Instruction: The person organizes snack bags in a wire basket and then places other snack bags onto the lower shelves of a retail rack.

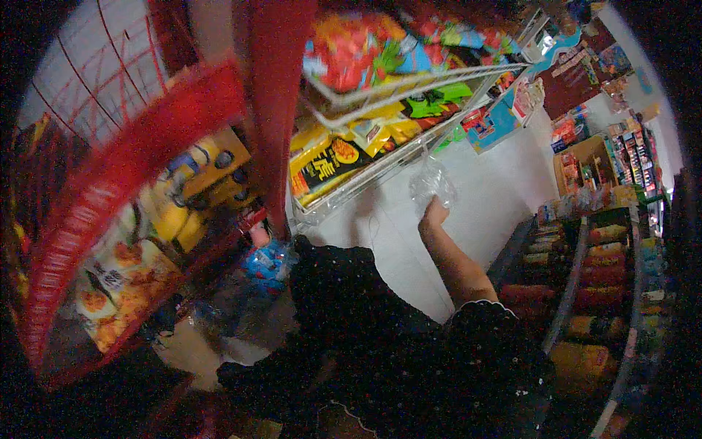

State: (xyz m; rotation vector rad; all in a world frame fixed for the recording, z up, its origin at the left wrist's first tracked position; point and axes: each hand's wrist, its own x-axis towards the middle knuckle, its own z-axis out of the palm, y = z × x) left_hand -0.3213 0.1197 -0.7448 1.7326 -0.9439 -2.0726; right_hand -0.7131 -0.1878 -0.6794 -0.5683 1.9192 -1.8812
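My right hand (435, 214) reaches out over the pale floor, closed on a crumpled clear plastic bag (433, 180). The bag lies just past my fingers, close to the lower edge of a white wire rack (356, 185). Whether anything is inside it I cannot tell. Yellow and black food packets (329, 159) fill the rack's lower tier, and blurred red, green and blue packets (362, 49) lie on the tier above. My left hand is out of view; only the trim of a sleeve (343, 409) shows at the bottom.
A red post (271, 110) stands left of the rack. Farther left, a blurred red frame (137, 120) borders a panel with food pictures (129, 285). A blue bundle in plastic (269, 266) sits near the post's foot. Stocked shelves (598, 274) and an open cardboard box (584, 164) line the right.
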